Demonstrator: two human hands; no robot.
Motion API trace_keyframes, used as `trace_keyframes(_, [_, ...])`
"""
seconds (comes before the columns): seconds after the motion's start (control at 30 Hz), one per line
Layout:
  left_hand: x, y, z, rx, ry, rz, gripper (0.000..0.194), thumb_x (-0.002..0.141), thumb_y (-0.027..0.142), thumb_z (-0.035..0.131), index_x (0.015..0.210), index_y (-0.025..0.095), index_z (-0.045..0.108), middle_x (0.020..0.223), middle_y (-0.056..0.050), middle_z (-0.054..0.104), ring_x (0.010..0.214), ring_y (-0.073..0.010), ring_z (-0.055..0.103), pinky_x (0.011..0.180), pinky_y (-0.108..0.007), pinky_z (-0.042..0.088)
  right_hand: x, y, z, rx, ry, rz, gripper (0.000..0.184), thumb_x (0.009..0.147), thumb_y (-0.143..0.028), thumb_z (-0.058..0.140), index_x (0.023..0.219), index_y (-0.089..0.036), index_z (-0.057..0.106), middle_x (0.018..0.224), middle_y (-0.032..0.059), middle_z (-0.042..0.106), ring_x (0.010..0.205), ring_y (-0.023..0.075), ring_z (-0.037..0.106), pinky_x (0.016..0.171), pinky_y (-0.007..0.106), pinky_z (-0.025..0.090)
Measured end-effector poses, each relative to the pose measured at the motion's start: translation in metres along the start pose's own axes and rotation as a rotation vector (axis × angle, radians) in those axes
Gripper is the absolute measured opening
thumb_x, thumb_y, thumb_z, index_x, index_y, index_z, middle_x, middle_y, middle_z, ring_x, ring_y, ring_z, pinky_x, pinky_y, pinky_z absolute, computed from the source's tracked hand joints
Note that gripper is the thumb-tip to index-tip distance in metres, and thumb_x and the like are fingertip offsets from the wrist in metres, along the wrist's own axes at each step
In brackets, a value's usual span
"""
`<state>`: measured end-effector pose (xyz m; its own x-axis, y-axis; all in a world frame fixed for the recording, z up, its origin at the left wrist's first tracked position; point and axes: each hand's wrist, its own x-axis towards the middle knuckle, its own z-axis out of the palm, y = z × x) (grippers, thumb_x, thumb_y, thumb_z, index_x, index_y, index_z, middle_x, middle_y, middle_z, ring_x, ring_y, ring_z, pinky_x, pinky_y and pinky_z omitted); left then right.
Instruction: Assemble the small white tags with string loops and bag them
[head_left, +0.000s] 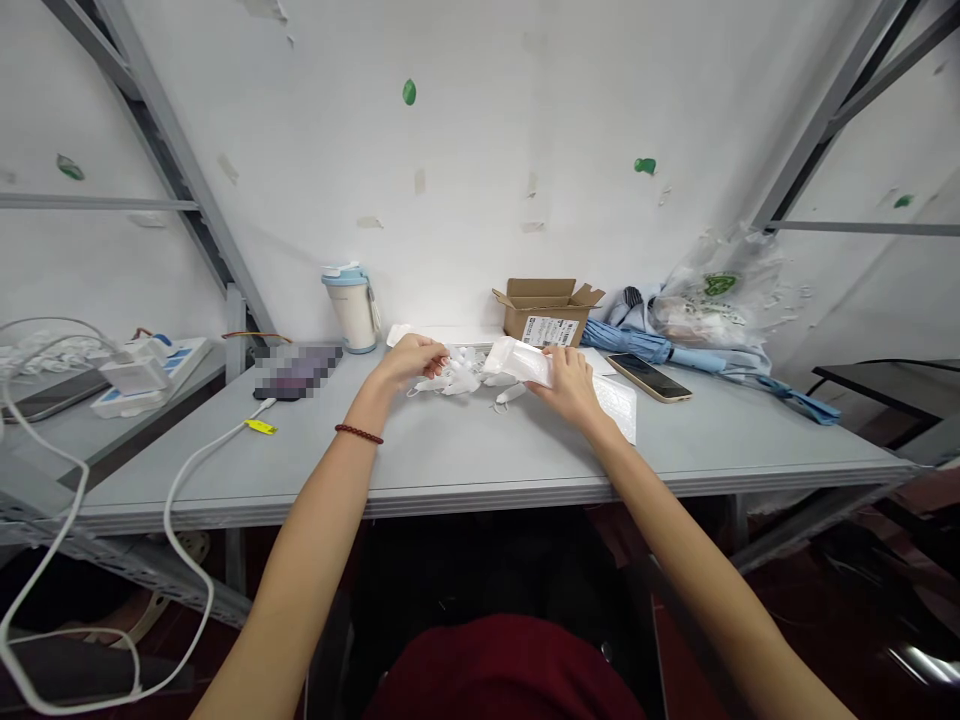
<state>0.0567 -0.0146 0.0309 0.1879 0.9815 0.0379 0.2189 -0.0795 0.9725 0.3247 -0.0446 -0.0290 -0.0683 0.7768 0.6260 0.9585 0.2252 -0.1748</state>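
Observation:
My left hand (412,360), with a bead bracelet on its wrist, is at the left edge of a loose pile of small white plastic pieces (459,375), some with thin loops. Its fingertips are pinched together, and what lies between them is too small to make out. A white bubble-wrap pouch (517,358) is gripped in my right hand (571,385), its free end tilted up toward the pile. One white piece (510,394) lies below the pouch. Under and beside my right hand, more bubble-wrap pouches (619,405) rest flat on the grey table (480,450).
Behind the pile stands an open cardboard box (544,312). A tumbler (352,308) and a charging phone (296,372) with a white cable (202,455) are on the left. Rightward lie another phone (649,377), a folded blue umbrella (626,340) and a plastic bag (712,295).

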Motion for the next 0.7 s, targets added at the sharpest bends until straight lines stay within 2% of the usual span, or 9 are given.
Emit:
trace_keyframes(0.1, [0.001,0.000,0.000,-0.140,0.058,0.004,0.011,0.065,0.017,0.069,0.061,0.011,0.062,0.059,-0.003,0.060,0.051,-0.0089,0.053,0.048,-0.020,0.043,-0.001,-0.003,0.000,0.013,-0.016,-0.010,0.047,0.078,-0.038,0.061,0.117,-0.018,0.047,0.112,0.0156,0.051,0.103,0.0333,0.046,0.085,0.044,0.037])
trace_keyframes(0.2, [0.003,-0.004,0.002,-0.234,0.060,0.027,0.009,0.066,0.017,0.071,0.066,0.010,0.064,0.067,-0.005,0.064,0.056,-0.0092,0.057,0.051,-0.020,0.044,-0.001,-0.007,-0.002,0.020,-0.052,-0.028,0.046,0.078,-0.037,0.061,0.117,-0.017,0.047,0.114,0.0159,0.051,0.106,0.0334,0.045,0.086,0.044,0.037])
trace_keyframes(0.47, [0.008,-0.013,0.010,-0.311,-0.092,0.087,0.023,0.061,0.026,0.079,0.073,0.010,0.068,0.072,-0.006,0.066,0.058,-0.0084,0.056,0.058,-0.023,0.045,-0.002,-0.014,-0.004,0.045,-0.046,-0.051,0.043,0.080,-0.038,0.058,0.117,-0.018,0.047,0.115,0.0158,0.052,0.106,0.0333,0.046,0.085,0.045,0.036])
trace_keyframes(0.7, [0.004,-0.010,0.011,-0.225,-0.231,0.056,0.030,0.058,0.029,0.082,0.077,0.011,0.069,0.071,-0.004,0.065,0.057,-0.0079,0.054,0.056,-0.023,0.043,-0.002,-0.016,-0.005,0.057,-0.031,-0.074,0.043,0.080,-0.038,0.058,0.116,-0.017,0.048,0.114,0.0156,0.052,0.106,0.0326,0.047,0.084,0.043,0.037])
